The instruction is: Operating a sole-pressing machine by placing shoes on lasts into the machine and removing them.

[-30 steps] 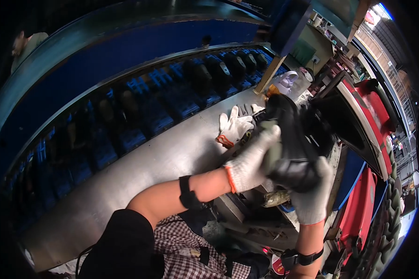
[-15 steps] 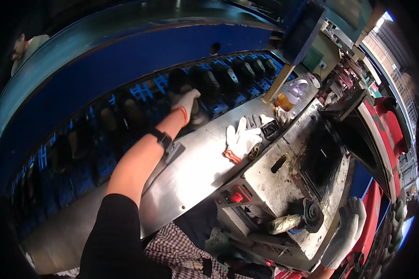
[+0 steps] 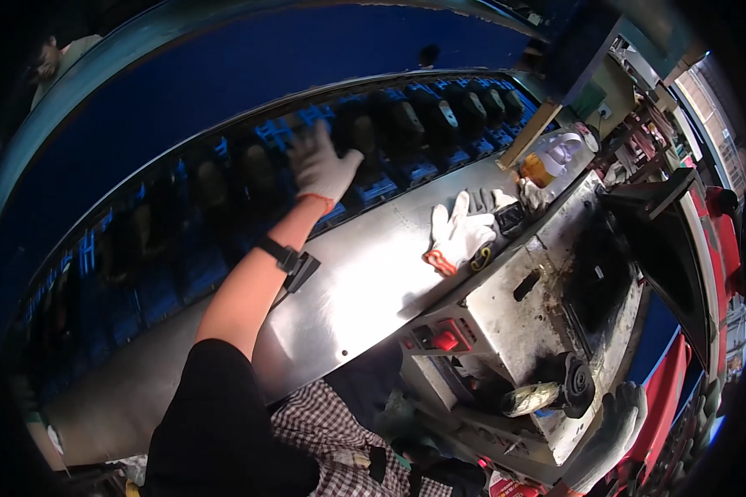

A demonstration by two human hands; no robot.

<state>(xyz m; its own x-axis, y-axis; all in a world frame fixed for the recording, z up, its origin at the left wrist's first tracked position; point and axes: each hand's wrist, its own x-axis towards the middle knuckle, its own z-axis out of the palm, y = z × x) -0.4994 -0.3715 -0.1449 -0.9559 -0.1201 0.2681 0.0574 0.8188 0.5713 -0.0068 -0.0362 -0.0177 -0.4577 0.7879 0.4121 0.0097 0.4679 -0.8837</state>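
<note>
My left hand (image 3: 325, 171), in a white knit glove with an orange cuff, reaches over the blue slatted rack (image 3: 381, 189). Its fingers are spread, and I see nothing held in them. Just right of it a dark elongated, shoe-like piece (image 3: 361, 137) stands in the row. Several similar pieces, one of them a dark piece with a pale patch (image 3: 448, 115), line the rack; shadow hides most of their detail. At the lower right my right hand (image 3: 612, 427), also gloved, is beside the worn metal machine, fingers extended and loosely bent, with nothing visible in it.
A spare white glove (image 3: 457, 234) lies on the shiny metal ledge (image 3: 348, 290). Beyond it is a clear bag with an amber item (image 3: 543, 170). The machine top (image 3: 506, 311) carries a dark round-ended part (image 3: 578, 383). A red switch (image 3: 445, 340) faces me. Another person (image 3: 54, 62) is far left.
My left hand has gone from closed around a blurred dark piece at the rack's near edge to spread open over the rack. The view has shifted, moving the scene rightward. My right hand stays beside the machine.
</note>
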